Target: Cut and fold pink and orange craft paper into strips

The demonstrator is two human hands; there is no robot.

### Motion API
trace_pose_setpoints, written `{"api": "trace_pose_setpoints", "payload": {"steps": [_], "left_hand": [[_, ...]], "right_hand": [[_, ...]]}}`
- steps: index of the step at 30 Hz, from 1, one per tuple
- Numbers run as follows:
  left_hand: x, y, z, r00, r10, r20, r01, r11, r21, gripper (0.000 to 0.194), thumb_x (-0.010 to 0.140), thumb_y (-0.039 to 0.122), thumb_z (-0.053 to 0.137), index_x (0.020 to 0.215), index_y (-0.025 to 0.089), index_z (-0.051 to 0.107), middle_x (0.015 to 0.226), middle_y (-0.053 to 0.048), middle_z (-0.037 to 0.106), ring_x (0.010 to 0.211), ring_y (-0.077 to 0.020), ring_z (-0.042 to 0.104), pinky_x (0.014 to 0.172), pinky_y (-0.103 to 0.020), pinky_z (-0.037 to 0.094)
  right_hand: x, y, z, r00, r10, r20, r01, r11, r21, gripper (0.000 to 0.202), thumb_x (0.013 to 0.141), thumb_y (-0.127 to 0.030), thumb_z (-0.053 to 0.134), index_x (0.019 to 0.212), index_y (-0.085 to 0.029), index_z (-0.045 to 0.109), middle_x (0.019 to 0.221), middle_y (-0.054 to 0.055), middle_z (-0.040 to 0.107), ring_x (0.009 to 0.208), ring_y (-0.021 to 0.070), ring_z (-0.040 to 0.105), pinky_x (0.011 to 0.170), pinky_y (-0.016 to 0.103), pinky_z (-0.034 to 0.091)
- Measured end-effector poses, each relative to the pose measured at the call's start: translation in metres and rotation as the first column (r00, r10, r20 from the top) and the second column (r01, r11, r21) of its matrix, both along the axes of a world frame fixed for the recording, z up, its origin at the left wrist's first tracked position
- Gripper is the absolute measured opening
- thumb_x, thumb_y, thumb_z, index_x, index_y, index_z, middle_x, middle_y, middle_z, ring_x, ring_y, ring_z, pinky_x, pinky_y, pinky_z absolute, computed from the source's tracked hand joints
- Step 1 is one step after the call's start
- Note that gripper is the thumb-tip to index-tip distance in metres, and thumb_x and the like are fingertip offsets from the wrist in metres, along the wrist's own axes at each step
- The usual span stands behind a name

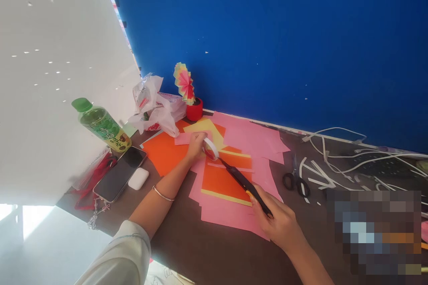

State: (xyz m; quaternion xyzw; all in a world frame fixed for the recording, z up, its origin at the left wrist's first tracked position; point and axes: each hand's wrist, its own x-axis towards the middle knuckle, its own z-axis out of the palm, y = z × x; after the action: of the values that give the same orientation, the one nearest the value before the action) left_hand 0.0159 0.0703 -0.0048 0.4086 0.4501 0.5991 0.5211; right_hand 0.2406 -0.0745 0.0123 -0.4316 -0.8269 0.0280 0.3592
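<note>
My left hand is closed on a roll of white tape with a red inner side, held above the coloured paper. In my right hand is a long black utility knife with a yellow-orange part near my thumb. Its narrow tip points at the tape roll and reaches its lower edge; I cannot tell whether it touches. Beneath both hands lie overlapping sheets of pink paper and orange paper, some with yellow edges. A yellow sheet is behind the roll.
A green-capped bottle, a phone and a white earbud case stand left. Behind are a plastic bag and a red pot with a paper fan. Scissors, white strips and cables lie right.
</note>
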Motion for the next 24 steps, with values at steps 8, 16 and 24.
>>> {"api": "trace_pose_setpoints", "payload": {"steps": [8, 16, 24], "left_hand": [[0.002, -0.004, 0.007, 0.999, -0.014, 0.032, 0.011, 0.997, 0.075, 0.030, 0.069, 0.032, 0.055, 0.048, 0.016, 0.042, 0.051, 0.003, 0.037, 0.049, -0.0076, 0.034, 0.048, -0.022, 0.026], [0.001, -0.007, -0.007, 0.974, -0.206, -0.093, 0.217, 0.968, 0.126, 0.054, 0.073, 0.051, 0.058, 0.045, 0.018, 0.026, 0.047, 0.007, 0.020, 0.044, -0.0055, 0.020, 0.048, -0.024, 0.020], [0.002, -0.008, -0.005, 0.987, -0.121, -0.107, 0.131, 0.988, 0.085, 0.050, 0.073, 0.047, 0.057, 0.043, 0.017, 0.030, 0.043, 0.006, 0.027, 0.042, -0.0055, 0.026, 0.047, -0.023, 0.022]], "right_hand": [[-0.003, -0.001, -0.001, 0.997, -0.060, -0.054, 0.065, 0.992, 0.107, 0.046, 0.080, -0.010, 0.055, 0.125, -0.019, 0.049, 0.093, 0.007, 0.071, 0.072, 0.0175, 0.068, 0.071, 0.026, 0.056], [-0.009, -0.004, 0.000, 0.986, -0.124, -0.112, 0.130, 0.990, 0.047, 0.038, 0.081, -0.015, 0.054, 0.120, -0.020, 0.055, 0.092, 0.005, 0.072, 0.067, 0.0160, 0.069, 0.067, 0.022, 0.055], [-0.015, -0.009, 0.001, 0.987, -0.100, -0.127, 0.102, 0.995, 0.008, 0.038, 0.081, -0.014, 0.055, 0.119, -0.018, 0.055, 0.089, 0.004, 0.072, 0.066, 0.0145, 0.068, 0.066, 0.021, 0.055]]}}
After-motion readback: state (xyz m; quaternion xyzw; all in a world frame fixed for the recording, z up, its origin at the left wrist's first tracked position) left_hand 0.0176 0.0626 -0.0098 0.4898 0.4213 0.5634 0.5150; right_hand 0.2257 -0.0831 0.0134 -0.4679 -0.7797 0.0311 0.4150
